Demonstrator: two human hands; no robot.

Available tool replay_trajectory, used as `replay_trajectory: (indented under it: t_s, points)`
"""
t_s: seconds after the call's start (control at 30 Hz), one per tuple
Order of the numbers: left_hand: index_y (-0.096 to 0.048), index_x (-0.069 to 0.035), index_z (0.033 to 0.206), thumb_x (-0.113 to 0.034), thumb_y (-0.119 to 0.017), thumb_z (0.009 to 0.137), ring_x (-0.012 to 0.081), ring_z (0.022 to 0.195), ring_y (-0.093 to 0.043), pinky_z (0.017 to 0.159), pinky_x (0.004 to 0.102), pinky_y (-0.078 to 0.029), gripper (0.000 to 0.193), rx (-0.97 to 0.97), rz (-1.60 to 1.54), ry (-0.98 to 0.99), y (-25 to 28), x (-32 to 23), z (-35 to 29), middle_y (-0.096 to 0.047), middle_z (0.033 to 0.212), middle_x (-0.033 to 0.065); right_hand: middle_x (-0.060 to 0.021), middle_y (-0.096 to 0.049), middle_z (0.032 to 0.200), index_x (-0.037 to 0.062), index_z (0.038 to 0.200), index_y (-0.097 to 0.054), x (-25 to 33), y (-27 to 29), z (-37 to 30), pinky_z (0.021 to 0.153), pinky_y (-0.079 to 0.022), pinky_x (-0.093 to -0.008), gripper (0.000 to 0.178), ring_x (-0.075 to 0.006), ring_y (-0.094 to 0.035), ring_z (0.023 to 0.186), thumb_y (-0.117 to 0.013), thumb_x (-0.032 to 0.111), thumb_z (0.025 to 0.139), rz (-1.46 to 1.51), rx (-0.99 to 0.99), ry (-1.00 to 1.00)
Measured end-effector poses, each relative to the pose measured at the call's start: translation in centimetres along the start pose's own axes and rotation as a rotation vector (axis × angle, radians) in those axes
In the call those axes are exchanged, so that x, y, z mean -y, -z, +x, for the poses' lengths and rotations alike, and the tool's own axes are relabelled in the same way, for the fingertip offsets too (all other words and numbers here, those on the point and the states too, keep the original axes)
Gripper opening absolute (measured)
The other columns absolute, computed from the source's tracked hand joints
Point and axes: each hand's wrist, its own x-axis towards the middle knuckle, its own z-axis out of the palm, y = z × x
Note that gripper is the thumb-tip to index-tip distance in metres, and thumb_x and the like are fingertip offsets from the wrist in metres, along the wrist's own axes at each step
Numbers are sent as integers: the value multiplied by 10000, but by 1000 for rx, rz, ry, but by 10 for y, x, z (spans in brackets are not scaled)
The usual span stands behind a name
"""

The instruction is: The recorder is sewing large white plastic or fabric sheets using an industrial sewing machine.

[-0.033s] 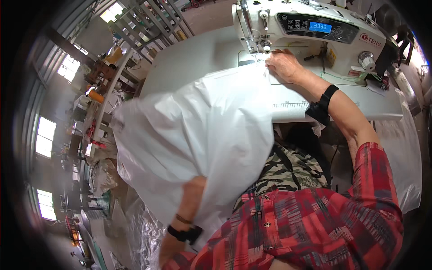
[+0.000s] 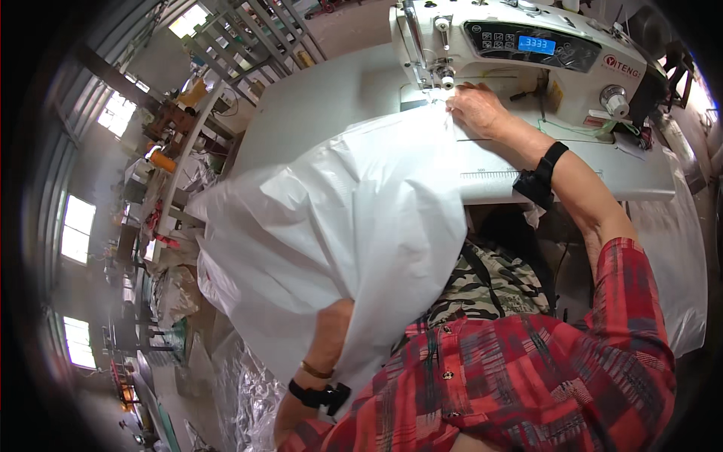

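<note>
The fingers of the right hand [image 2: 476, 108] press flat on the top corner of a large white fabric sheet [image 2: 339, 233], pinning it to the table [image 2: 324, 98] right at the needle area of the white sewing machine [image 2: 520, 45]; they lie spread and pressing, not curled around anything. A black band wraps the right forearm just behind that hand. The left hand itself is hidden under the sheet, so I cannot tell whether its fingers grasp or only prop; only its forearm [image 2: 320, 354], with a thin bracelet and a black band, shows below the cloth.

From the right fingers the sheet runs down and to the left, its long axis slanting from the needle toward the left forearm, billowing up off the table edge and over the person's lap. The narrow end points at the machine; the wide end hangs toward the floor.

The table is pale grey and smooth, with bare surface to the left of the right fingers and a printed ruler strip along its near edge just below them. To the right of them sits the machine's body with a lit blue display. More white material [image 2: 678, 248] drapes off the table's right end. Farther left, metal racks [image 2: 248, 30], cluttered benches and bright windows [image 2: 75, 226] line a workshop.
</note>
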Motion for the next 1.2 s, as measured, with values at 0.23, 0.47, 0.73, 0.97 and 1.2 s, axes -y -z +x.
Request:
replay_trajectory:
  t_s: [0.23,0.47,0.73,0.97,1.2]
  points:
    - [-702,-81,872,-242,-593,923,374,724,-648,641,436,-481,201,-155,50,384,53,95,5,-660,776,185,-94,-647,1129,98,1158,-652,70,36,-50,995,-417,-426,381,-272,-578,1108,-734,114,787,100,-67,122]
    - [-644,-10,898,-200,-659,895,400,780,-615,690,453,-475,190,-443,448,196,111,57,55,-641,831,179,-105,-632,1023,54,1387,-438,162,35,-93,988,-401,-421,683,-255,-595,1028,-750,265,817,308,-57,230]
    - [-621,-20,1168,-81,-646,896,336,973,-658,818,413,-526,280,90,-474,-394,43,-128,46,-639,1154,199,-163,-625,989,34,1398,-383,204,3,-38,818,-486,-443,657,-332,-617,944,-704,270,875,614,-222,133]
    - [-480,-81,1408,-141,-691,836,382,1327,-388,1075,494,-332,613,-123,296,-84,8,-38,75,-424,1463,184,-188,-676,948,92,1406,-407,184,27,-61,745,-547,-410,558,-364,-663,847,-660,163,914,786,-136,39]
    - [-475,-76,1406,-92,-768,741,313,1370,-365,1079,521,-293,726,-245,532,86,51,24,104,-393,1499,116,-168,-631,677,46,1387,-462,201,4,-127,577,-521,-453,581,-353,-664,650,-610,122,830,416,576,470]
